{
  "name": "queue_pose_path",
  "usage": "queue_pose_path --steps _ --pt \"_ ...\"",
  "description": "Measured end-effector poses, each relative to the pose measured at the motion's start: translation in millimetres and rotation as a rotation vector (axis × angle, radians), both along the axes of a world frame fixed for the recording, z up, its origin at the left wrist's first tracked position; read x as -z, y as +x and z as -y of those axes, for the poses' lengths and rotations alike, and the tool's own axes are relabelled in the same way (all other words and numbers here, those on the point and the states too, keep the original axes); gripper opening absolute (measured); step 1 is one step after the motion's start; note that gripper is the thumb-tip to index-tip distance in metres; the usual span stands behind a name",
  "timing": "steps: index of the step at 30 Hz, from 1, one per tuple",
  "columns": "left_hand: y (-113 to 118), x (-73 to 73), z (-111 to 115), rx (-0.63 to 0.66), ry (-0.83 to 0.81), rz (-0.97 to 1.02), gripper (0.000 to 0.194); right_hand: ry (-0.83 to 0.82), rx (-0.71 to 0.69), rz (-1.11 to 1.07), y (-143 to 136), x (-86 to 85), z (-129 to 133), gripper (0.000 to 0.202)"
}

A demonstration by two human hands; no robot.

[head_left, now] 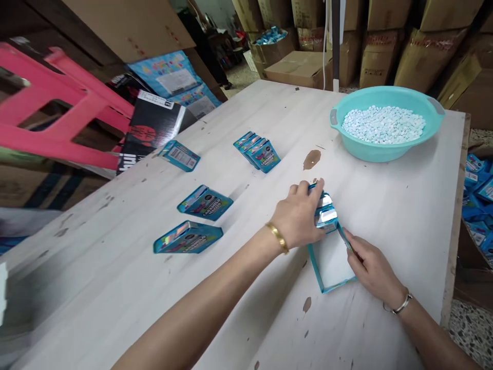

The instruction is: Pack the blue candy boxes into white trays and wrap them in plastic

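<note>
A shallow open tray [332, 267] with blue edges and a white inside lies on the table before me. My left hand [298, 216] is closed around small blue candy boxes [326, 218] with shiny tops, at the tray's far end. How many it grips is hidden by the fingers. On the tray's right wall, my right hand [372, 264] is closed, thumb and fingers pinching the edge. Left of my hands, two blue candy boxes [206, 203] lie apart on the table. Farther back is a leaning row of similar boxes [262, 154], and one more box [181, 155] rests near the left edge.
A turquoise basin [370, 146] full of pale small candies stands at the back right of the table [246, 288]. Beyond the right edge, a carton holds many blue packs [479, 195]. A pink plastic stool [77, 118] stands at left. Stacked cardboard boxes [385, 56] line the back.
</note>
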State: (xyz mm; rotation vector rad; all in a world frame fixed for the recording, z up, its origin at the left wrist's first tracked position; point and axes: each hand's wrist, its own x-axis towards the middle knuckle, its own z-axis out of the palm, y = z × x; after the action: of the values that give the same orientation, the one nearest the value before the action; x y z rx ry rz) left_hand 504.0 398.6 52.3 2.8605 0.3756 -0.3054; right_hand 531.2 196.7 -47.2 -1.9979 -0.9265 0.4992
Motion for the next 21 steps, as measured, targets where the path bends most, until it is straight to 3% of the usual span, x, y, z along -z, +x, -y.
queue_pose_path --steps 3,6,8,10,13,15,18,21 --pt "4 -1.3 7 0.015 0.081 -0.054 0.109 -0.002 0.015 -0.01 -2 0.8 0 0.05" --pt "12 -2.6 -22 0.068 -0.033 0.004 0.113 -0.019 0.035 -0.014 -4 4.4 2 0.05" --pt "25 -2.8 -65 -0.021 -0.081 0.165 0.115 -0.027 0.043 -0.005 -5 7.9 2 0.05" --pt "43 0.6 -120 -0.264 0.013 0.339 0.128 -0.025 0.051 0.005 -6 11.5 2 0.05" --pt "70 15.4 -197 -0.575 0.127 0.235 0.146 -0.017 0.057 0.007 -6 14.3 1 0.051" --pt "81 28.7 -231 -0.651 0.093 0.148 0.148 -0.01 0.047 0.005 -6 13.5 0 0.051" --pt "81 42.0 -243 -0.595 0.027 0.199 0.138 -0.001 0.017 0.013 -5 10.0 1 0.051" --pt "55 37.2 -215 -0.497 0.005 0.305 0.125 -0.018 -0.019 0.035 -3 7.9 4 0.05"
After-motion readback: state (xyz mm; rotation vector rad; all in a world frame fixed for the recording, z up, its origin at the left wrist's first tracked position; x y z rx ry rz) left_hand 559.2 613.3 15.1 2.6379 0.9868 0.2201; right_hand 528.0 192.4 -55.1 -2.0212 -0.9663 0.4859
